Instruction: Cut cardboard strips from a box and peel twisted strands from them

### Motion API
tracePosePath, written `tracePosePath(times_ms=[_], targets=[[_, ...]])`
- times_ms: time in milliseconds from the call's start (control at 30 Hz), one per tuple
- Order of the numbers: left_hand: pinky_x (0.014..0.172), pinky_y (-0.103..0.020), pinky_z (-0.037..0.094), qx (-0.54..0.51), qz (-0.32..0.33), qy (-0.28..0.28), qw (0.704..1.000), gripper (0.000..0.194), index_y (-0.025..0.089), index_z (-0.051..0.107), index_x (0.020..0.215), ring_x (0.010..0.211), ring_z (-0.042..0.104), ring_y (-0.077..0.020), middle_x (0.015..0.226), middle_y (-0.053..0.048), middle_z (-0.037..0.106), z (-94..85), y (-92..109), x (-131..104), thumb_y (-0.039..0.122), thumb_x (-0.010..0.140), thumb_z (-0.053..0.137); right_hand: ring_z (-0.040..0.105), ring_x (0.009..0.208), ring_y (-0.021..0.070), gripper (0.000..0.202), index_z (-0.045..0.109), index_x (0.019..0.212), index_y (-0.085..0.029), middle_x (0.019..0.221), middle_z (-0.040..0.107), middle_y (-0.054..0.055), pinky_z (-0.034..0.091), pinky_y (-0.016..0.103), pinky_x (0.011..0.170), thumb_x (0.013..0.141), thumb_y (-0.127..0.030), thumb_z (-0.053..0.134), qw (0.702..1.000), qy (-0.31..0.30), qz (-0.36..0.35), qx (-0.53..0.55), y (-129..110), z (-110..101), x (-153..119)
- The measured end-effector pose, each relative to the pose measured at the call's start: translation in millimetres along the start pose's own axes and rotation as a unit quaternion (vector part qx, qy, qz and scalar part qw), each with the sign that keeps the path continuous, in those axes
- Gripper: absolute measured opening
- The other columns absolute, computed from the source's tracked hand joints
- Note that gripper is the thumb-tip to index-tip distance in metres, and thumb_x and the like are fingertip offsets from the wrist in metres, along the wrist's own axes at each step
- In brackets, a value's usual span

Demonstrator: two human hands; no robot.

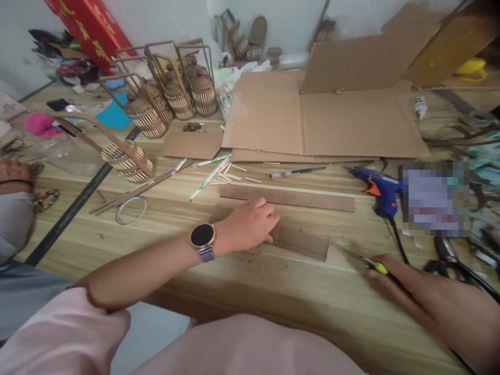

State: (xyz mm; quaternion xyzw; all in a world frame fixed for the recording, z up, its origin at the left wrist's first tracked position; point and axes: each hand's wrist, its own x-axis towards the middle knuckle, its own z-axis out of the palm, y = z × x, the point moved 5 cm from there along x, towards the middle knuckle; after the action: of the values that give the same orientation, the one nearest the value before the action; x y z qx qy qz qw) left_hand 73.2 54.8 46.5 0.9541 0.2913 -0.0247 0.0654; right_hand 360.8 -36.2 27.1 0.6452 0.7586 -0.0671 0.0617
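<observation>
My left hand, with a watch on its wrist, rests with curled fingers on a short cardboard strip lying on the table. Part of that strip is hidden under the fingers. A utility knife with a yellow-green part is gripped in my right hand; its blade points left, a little apart from the strip's right end. Just beyond my left hand lies a longer brown cardboard strip. Short wooden sticks and a pen lie farther back.
Right of the strips sits a blue glue gun, its cord running toward me. Large cardboard sheets cover the back. Several small lantern-like baskets stand at back left, one nearer. A metal ring and another person's arm are left.
</observation>
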Motion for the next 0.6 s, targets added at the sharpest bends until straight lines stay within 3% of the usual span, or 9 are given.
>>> tracePosePath(times_ms=[100,200,267,333,400,467,533,600], targets=[[0.066,-0.030,0.045,-0.074,-0.031,-0.030,0.996,0.014,0.017,0.067,0.085,0.082,0.061,-0.0207,0.089,-0.005,0.064,-18.5,-4,4,0.030,0.090,0.070,0.074,0.066,0.0291,0.033,0.059,0.099,-0.033,0.077,0.076,0.006,0.055,0.036,0.056,0.099,-0.047,0.030,0.993,-0.057,-0.022,0.101,-20,-8,6],[0.060,-0.029,0.043,-0.234,-0.125,0.047,0.963,0.019,0.019,0.059,0.077,0.070,0.059,-0.0166,0.077,-0.001,0.062,-41.0,-22,1,0.030,0.092,0.064,0.075,0.075,0.0259,0.028,0.055,0.100,-0.031,0.083,0.076,0.004,0.056,0.032,0.062,0.100,-0.045,0.030,0.983,-0.038,-0.032,0.177,-40,-24,14],[0.057,-0.029,0.046,-0.395,-0.224,0.105,0.884,0.014,0.019,0.056,0.083,0.065,0.061,-0.0152,0.078,0.000,0.063,-43.1,-35,-7,0.028,0.092,0.062,0.074,0.074,0.0243,0.027,0.054,0.098,-0.029,0.080,0.074,0.004,0.055,0.030,0.062,0.100,-0.045,0.032,0.980,-0.018,-0.031,0.198,-50,-32,21],[0.057,-0.028,0.052,-0.577,-0.308,0.123,0.747,0.005,0.018,0.056,0.090,0.063,0.065,-0.0135,0.083,-0.002,0.067,-28.3,-36,-19,0.022,0.093,0.058,0.073,0.071,0.0239,0.029,0.055,0.097,-0.027,0.076,0.073,0.004,0.053,0.030,0.059,0.098,-0.049,0.035,0.981,-0.004,-0.034,0.190,-59,-36,28],[0.067,-0.029,0.058,-0.707,-0.359,0.122,0.596,0.004,0.018,0.057,0.092,0.069,0.070,-0.0131,0.087,-0.004,0.070,-6.1,-25,-31,0.016,0.096,0.054,0.072,0.069,0.0241,0.033,0.057,0.099,-0.025,0.076,0.072,0.004,0.051,0.030,0.057,0.096,-0.054,0.042,0.985,-0.006,-0.041,0.166,-67,-33,35],[0.079,-0.028,0.060,-0.767,-0.405,0.116,0.484,0.010,0.017,0.058,0.090,0.077,0.074,-0.0132,0.084,-0.005,0.071,15.2,-9,-45,0.013,0.097,0.052,0.072,0.071,0.0244,0.037,0.059,0.107,-0.023,0.084,0.073,0.005,0.050,0.031,0.055,0.091,-0.055,0.051,0.989,-0.011,-0.060,0.134,-75,-27,41],[0.083,-0.025,0.059,-0.785,-0.435,0.082,0.434,0.011,0.017,0.057,0.087,0.080,0.075,-0.0132,0.082,-0.004,0.071,30.5,5,-60,0.015,0.097,0.053,0.073,0.075,0.0244,0.043,0.059,0.118,-0.023,0.101,0.072,0.007,0.050,0.031,0.055,0.087,-0.052,0.060,0.991,-0.014,-0.088,0.102,-84,-20,45],[0.080,-0.025,0.059,-0.786,-0.438,0.021,0.437,0.007,0.016,0.057,0.091,0.077,0.075,-0.0140,0.080,-0.004,0.071,36.5,16,-74,0.020,0.097,0.057,0.073,0.075,0.0235,0.043,0.060,0.123,-0.024,0.112,0.069,0.008,0.048,0.031,0.053,0.087,-0.048,0.061,0.991,-0.024,-0.109,0.074,-91,-14,47]])
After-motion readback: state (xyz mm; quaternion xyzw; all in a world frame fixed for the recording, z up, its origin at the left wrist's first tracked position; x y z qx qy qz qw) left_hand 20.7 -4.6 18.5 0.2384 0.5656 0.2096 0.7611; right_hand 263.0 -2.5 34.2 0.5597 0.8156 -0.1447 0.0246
